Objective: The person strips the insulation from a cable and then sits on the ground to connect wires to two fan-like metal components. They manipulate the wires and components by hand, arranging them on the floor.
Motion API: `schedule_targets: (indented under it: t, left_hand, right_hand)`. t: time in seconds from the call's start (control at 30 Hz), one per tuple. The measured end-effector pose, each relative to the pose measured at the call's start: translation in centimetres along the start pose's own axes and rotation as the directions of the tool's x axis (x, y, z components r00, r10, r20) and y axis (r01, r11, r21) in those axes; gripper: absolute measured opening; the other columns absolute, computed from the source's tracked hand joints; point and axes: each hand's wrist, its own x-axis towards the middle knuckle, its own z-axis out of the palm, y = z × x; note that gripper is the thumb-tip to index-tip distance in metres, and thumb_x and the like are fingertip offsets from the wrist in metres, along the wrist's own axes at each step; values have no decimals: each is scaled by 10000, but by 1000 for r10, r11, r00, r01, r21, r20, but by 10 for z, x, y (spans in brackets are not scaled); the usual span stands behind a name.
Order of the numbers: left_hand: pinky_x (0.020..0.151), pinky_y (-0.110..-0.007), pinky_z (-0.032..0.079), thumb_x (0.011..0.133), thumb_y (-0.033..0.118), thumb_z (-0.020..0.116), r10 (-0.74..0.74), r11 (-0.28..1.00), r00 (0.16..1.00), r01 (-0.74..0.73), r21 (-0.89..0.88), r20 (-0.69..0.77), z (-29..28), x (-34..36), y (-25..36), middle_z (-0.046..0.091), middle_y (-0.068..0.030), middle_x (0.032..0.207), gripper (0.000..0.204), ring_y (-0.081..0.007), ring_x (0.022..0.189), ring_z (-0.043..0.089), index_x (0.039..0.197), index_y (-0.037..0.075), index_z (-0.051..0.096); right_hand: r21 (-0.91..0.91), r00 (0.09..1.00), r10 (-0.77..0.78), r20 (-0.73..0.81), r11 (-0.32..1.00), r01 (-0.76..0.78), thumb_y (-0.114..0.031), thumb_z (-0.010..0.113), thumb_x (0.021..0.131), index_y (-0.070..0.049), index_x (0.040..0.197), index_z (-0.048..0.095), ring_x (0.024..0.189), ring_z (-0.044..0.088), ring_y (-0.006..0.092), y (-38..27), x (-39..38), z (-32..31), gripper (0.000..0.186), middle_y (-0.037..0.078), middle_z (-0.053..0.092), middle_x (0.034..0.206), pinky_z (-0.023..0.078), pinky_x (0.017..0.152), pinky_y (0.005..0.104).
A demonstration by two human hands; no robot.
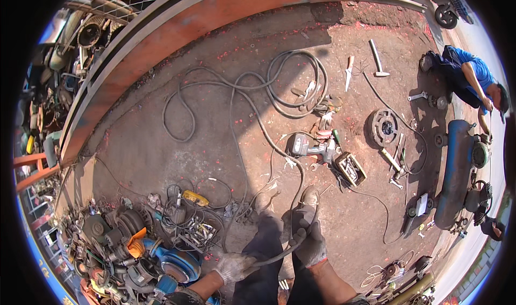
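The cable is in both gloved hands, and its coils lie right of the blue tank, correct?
No: the head view shows the coils left of the blue tank. The cable is in the gloved left hand and right hand.

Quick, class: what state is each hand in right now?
Left hand: closed, holding the thick cable.
Right hand: closed, holding the same cable.

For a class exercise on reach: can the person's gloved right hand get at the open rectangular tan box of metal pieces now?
Probably not straight away: the right hand is closed on the thick grey cable. Once free, its way looks clear, with no large thing between it and the box.
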Motion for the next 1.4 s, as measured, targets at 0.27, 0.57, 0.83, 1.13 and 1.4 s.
schedule_targets:
  t: [0.27, 0.57, 0.83, 1.13, 1.4]
  left_hand:
    - [877, -526, 588, 787, 352, 785, 48, 991, 985, -26, 134, -167, -70, -96, -37, 794, -125, 962, 355, -365, 960, 768, 1092, 180, 842]
    - [825, -522, 624, 868, 325, 834, -302, 933, 661, 353, -70, -687, -184, -174, -75, 809, -213, 950, 270, -420, 920, 795, 1037, 115, 847]
    - [780, -471, 605, 1010, 196, 780, -239, 971, 134, 53, -234, -962, -334, -141, -17, 765, -228, 892, 150, -414, 848, 779, 1038, 49, 786]
    - [1108, -468, 534, 1003, 361, 775, -289, 878, -13, 395, -270, -957, -409, -163, -120, 790, -237, 1229, 439, -423, 1252, 719, 1285, 24, 777]
    - [1094, -460, 558, 1005, 541, 695, -600, 762, 773, 476, -440, -203, -64, -137, -97, 772, -239, 1346, 605, -433, 1291, 711, 1369, 63, 768]
  right_hand:
    - [-363, 849, -151, 507, 855, 370, -582, 520, 1146, -84, 1171, 713, 569, 314, 153, -58, -246, 129, 534, -47, 303, 647, 364, 642, 372]
    - [185, 265, -600, 755, 582, 792, -571, 427, 1187, -73, 1248, 721, 478, 194, 74, -198, -473, 174, 582, -86, 208, 588, 216, 484, 303]
    - [165, 242, -823, 514, 372, 913, -548, 502, 1176, -98, 1205, 709, 473, 208, 64, -174, -504, 109, 497, -83, 224, 592, 227, 457, 273]
    - [56, 327, -751, 574, 434, 899, -568, 558, 1144, -180, 1124, 704, 768, 499, 165, -129, -453, 135, 415, -30, 560, 898, 438, 723, 375]
    - [229, 451, -793, 410, 568, 791, -576, 622, 1111, -150, 1082, 695, 662, 522, 159, -91, -370, 189, 433, -46, 575, 743, 492, 801, 408]
